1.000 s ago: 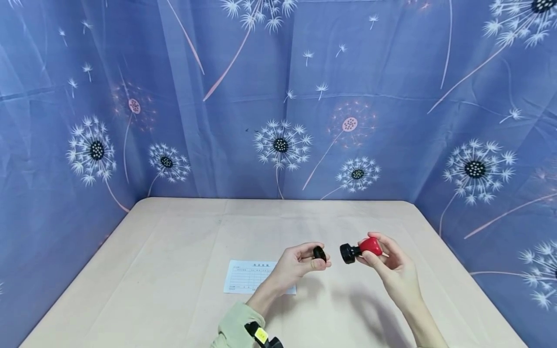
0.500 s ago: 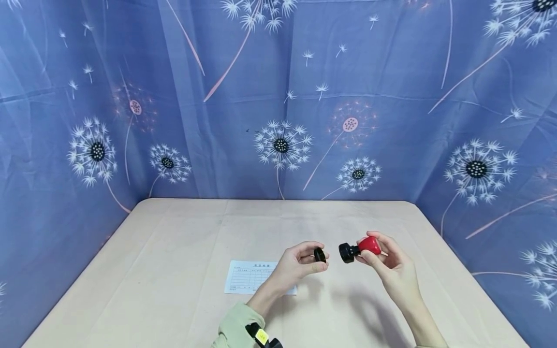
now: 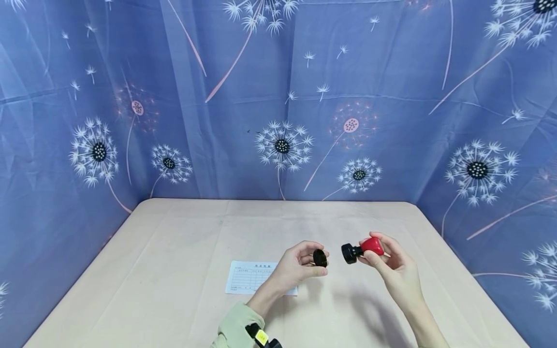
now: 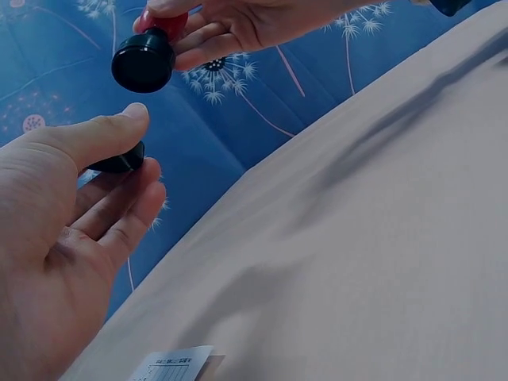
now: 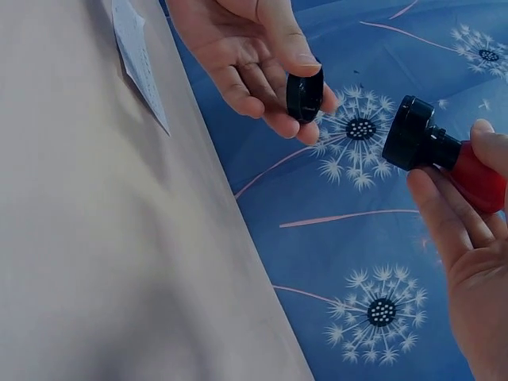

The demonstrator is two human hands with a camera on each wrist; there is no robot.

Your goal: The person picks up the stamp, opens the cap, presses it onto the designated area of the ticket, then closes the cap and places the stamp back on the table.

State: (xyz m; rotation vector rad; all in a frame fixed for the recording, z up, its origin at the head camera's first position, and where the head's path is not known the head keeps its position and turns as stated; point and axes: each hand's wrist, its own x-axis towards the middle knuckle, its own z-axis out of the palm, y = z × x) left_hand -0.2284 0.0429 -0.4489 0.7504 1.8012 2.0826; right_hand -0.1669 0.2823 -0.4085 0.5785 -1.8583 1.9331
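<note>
My left hand [image 3: 297,265] pinches a round black cap [image 3: 320,258] between thumb and fingers, above the table. To its right, my right hand [image 3: 393,266] grips the red handle of a stamp [image 3: 371,246], whose round black head [image 3: 348,253] points left toward the cap. A gap separates cap and stamp. The right wrist view shows the cap [image 5: 305,95] upright on its edge, apart from the stamp's black head [image 5: 409,133]. In the left wrist view the thumb and fingers partly hide the cap [image 4: 121,161], and the stamp head [image 4: 143,63] hangs above it.
A printed form [image 3: 247,277] lies on the pale table [image 3: 174,270], partly behind the left forearm. A blue curtain with dandelions [image 3: 226,145] encloses the table at the back and sides. A black strap device [image 3: 263,336] sits on the left wrist.
The cap has turned in my left hand and shows more of its round face. My right hand with the stamp has shifted slightly right, so the gap is a little wider.
</note>
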